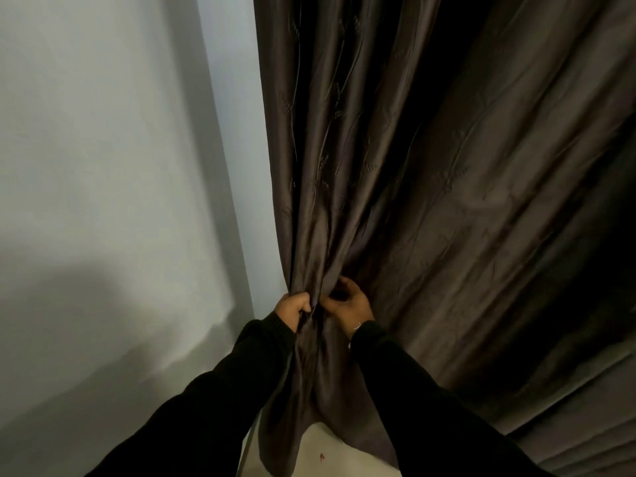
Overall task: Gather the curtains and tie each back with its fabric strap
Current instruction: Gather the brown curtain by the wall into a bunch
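A dark brown curtain (395, 166) with a stitched leaf pattern hangs from the top of the view and is bunched into folds at waist height. My left hand (292, 308) grips the gathered left edge of the fabric in a fist. Just to its right, my right hand (347, 302) has its fingers curled into the folds of the same bunch. Below both hands the curtain falls loose between my black sleeves. No fabric strap can be made out.
A pale wall (103, 201) fills the left half, meeting a corner beside the curtain's edge. A light floor (320, 452) with a small red mark shows under the curtain. Pleated fabric (585, 407) lies at the lower right.
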